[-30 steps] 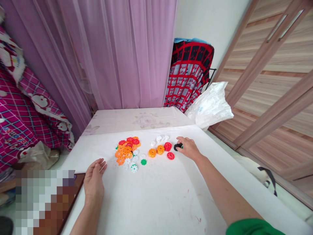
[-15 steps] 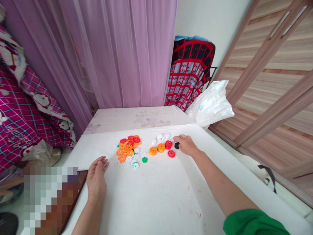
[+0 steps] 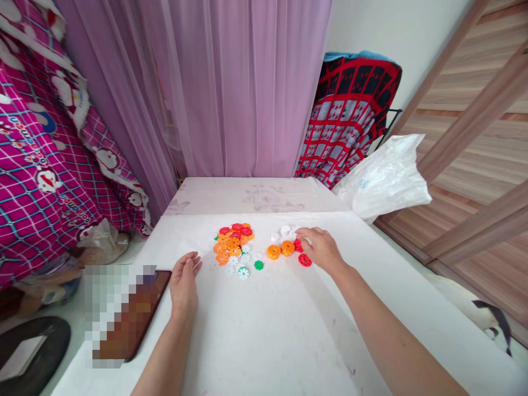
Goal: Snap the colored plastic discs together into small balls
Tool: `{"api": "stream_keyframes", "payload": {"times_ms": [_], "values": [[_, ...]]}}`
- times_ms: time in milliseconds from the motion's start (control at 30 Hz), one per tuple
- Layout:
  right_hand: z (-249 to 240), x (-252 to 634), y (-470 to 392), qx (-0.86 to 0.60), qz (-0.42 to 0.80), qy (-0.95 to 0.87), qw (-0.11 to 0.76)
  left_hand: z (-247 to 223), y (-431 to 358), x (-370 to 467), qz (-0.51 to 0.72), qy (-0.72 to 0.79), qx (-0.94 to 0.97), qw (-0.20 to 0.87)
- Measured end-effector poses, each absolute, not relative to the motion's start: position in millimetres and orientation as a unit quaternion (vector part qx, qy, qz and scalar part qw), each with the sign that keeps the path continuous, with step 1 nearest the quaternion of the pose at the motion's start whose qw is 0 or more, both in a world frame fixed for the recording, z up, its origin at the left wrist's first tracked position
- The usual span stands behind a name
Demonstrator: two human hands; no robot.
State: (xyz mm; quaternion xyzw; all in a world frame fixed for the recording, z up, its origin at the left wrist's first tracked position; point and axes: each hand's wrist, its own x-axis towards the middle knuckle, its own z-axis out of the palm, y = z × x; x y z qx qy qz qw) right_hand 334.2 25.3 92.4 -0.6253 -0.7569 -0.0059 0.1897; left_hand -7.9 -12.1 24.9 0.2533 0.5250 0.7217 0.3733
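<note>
My right hand [image 3: 322, 248] reaches over the right end of the sorted plastic discs, fingers curved and slightly apart. Its fingertips are at the red stack [image 3: 297, 245], which they partly cover. Just below lies another red disc [image 3: 304, 260]. Two orange stacks [image 3: 280, 250] stand to the left, with several white discs [image 3: 285, 231] behind them. My left hand [image 3: 186, 273] hovers near the table's left side, fingers loosely bent and apart, holding nothing visible. Beyond it is a mixed pile of orange, red and white snowflake discs [image 3: 231, 245]. A green disc [image 3: 258, 265] lies between the groups.
The discs lie on a white-covered table [image 3: 264, 330]. A brown-edged flat object [image 3: 152, 308], partly pixelated, is at the left edge. A white plastic bag [image 3: 383, 176] hangs at the far right corner. A purple curtain [image 3: 247, 88] is behind the table.
The view has shifted, so everything appears further right. My right hand has moved slightly left over the red stack, and the black disc that was by it is now hidden. My left hand stays put.
</note>
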Motion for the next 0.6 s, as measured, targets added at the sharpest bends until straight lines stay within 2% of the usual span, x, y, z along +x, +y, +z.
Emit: {"api": "stream_keyframes", "payload": {"times_ms": [133,267,600], "values": [[79,262,-1,-0.549,0.067,-0.806,0.209,24,-13,-8,0.722,0.523,0.254,0.374],[55,211,-23,-0.549,0.091,-0.807,0.195,23,-13,-8,0.722,0.521,0.255,0.377],[43,184,-26,-0.601,0.058,-0.782,0.157,23,-12,-7,0.728,0.511,0.244,0.387]]}}
